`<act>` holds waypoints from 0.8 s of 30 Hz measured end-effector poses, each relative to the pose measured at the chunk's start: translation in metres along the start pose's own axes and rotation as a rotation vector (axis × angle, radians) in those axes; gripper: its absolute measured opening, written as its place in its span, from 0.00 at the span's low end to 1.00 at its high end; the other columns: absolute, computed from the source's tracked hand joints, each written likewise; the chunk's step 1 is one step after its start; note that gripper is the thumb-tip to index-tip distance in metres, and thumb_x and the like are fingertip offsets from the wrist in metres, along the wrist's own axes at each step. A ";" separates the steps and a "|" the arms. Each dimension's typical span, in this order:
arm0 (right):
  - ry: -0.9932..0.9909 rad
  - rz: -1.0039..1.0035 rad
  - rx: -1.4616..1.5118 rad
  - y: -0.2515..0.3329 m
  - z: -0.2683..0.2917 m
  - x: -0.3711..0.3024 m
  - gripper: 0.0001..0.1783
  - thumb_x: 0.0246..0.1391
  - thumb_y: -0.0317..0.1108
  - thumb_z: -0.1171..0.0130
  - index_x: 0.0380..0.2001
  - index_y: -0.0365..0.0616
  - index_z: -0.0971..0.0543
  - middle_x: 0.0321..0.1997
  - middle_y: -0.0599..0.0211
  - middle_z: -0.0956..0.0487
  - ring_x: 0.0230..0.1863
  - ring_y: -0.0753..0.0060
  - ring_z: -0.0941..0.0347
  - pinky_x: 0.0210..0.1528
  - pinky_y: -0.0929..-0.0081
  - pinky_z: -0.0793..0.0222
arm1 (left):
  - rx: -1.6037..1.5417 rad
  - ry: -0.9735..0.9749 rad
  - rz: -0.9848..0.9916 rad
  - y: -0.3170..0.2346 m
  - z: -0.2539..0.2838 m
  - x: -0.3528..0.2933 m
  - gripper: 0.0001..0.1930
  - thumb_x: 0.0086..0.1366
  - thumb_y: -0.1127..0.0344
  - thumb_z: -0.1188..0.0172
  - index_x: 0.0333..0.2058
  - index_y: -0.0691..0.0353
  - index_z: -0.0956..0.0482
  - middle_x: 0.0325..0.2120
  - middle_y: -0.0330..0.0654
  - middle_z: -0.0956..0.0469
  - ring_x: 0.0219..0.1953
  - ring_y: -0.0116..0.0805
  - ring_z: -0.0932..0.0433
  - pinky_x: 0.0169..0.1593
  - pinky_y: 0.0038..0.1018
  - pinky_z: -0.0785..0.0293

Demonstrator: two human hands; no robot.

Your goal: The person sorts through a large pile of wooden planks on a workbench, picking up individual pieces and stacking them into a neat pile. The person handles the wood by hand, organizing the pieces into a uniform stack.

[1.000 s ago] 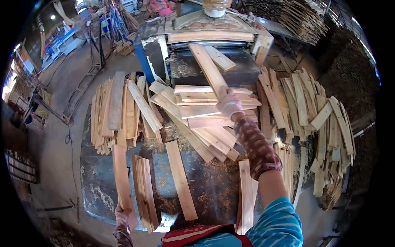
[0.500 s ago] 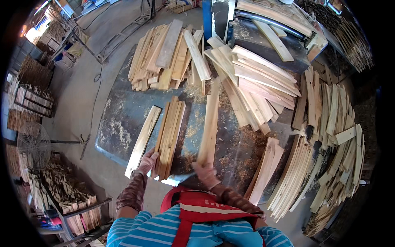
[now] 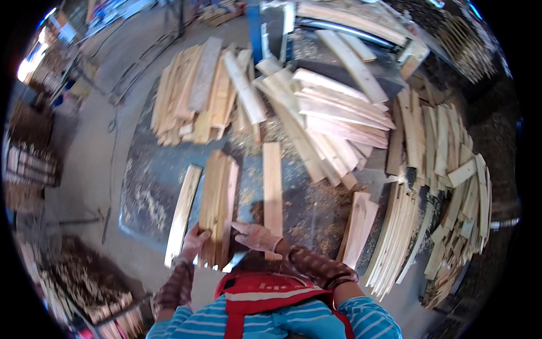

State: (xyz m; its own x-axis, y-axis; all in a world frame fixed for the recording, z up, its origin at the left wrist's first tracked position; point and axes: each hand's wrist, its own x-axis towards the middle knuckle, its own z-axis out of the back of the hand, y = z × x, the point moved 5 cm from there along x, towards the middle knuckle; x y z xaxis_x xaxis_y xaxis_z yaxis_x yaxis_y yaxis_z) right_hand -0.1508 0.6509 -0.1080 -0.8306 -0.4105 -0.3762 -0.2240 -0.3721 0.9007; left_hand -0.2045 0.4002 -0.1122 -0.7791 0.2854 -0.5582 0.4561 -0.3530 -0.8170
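Note:
A stack of narrow wooden boards (image 3: 213, 209) lies lengthwise before me on the dark metal table (image 3: 148, 183). My gloved left hand (image 3: 195, 242) is closed on its near left edge, with the thumb on top. My gloved right hand (image 3: 258, 236) is open and empty, fingers pointing left toward the stack's right side. Partly under that hand lies a single board (image 3: 272, 189), flat on the table. Left of the stack, apart from it, rests another light board (image 3: 183, 212).
Piles of boards lie at the table's far left (image 3: 192, 93) and far middle (image 3: 339, 113). To the right stand a leaning pair of boards (image 3: 358, 226), a bundle of thin strips (image 3: 395, 231) and a larger heap (image 3: 457, 226). A blue post (image 3: 255, 28) rises at the back. Sawdust covers parts of the table.
My right hand has let go of the single board, now lying flat, and moved left toward the stack. The stack looks more closely gathered. The whole view has shifted.

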 end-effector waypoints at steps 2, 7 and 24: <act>-0.400 0.185 -0.012 0.018 0.106 -0.020 0.35 0.60 0.47 0.43 0.68 0.46 0.33 0.67 0.50 0.30 0.63 0.51 0.28 0.65 0.65 0.33 | -0.031 -0.046 -0.034 0.010 0.005 0.012 0.28 0.68 0.57 0.37 0.60 0.68 0.28 0.47 0.43 0.20 0.48 0.30 0.24 0.52 0.27 0.27; -1.135 -0.090 -0.715 0.091 0.406 -0.076 0.45 0.62 0.57 0.45 0.73 0.43 0.45 0.75 0.51 0.43 0.71 0.51 0.40 0.71 0.59 0.40 | -0.027 -0.316 -0.025 0.053 0.063 0.044 0.33 0.69 0.52 0.37 0.63 0.70 0.31 0.53 0.46 0.22 0.47 0.32 0.23 0.52 0.28 0.26; -0.795 -0.430 -0.282 -0.031 0.328 -0.114 0.57 0.45 0.41 0.32 0.73 0.37 0.51 0.57 0.41 0.27 0.50 0.49 0.22 0.50 0.59 0.22 | 1.426 -0.639 0.003 0.085 0.159 0.103 0.28 0.65 0.55 0.45 0.63 0.53 0.33 0.53 0.49 0.26 0.54 0.56 0.26 0.53 0.48 0.25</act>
State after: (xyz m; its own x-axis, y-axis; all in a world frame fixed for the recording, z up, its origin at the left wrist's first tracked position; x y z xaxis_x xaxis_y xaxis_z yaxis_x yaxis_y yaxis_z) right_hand -0.2162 0.9818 -0.0219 -0.8324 0.4581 -0.3119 -0.5471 -0.5892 0.5946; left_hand -0.3150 0.2578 -0.2159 -0.9945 0.0018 -0.1051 -0.0227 -0.9799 0.1982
